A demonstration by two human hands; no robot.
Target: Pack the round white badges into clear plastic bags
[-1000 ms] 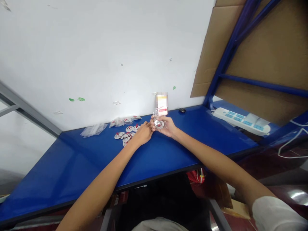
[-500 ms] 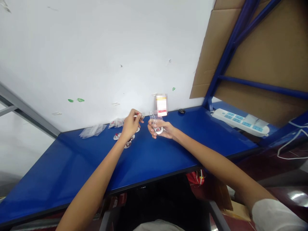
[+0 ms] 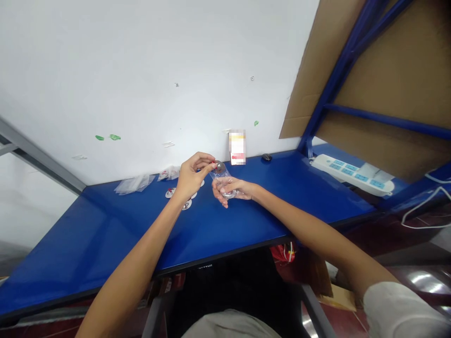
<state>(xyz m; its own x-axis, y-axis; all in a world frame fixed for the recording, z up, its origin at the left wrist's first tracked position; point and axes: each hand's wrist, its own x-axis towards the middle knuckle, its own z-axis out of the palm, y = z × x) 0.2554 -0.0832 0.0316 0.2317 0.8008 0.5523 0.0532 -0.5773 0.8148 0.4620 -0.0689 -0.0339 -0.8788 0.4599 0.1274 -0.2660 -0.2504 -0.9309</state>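
Seeing a few loose shiny discs point(image 3: 186, 204) with red bits nearest, on the blue table point(image 3: 211, 239), around 8 o'clock from a clear bag point(image 3: 222, 175), so presumably left to pack. Cradling that bag in the right hand point(image 3: 237, 188), curled loosely round it, maybe with a disc inside; can't tell. Pinching one grey disc point(image 3: 220, 167) with the left hand point(image 3: 194, 176) at 11 o'clock from the right palm, at the bag's upper end, so probably mid-packing; can't tell if in or just touching. Further back, around 9 o'clock: spotting flat clear bags point(image 3: 134, 185), likely spares, and just beside, some bagged discs point(image 3: 170, 173), so apparently done already.
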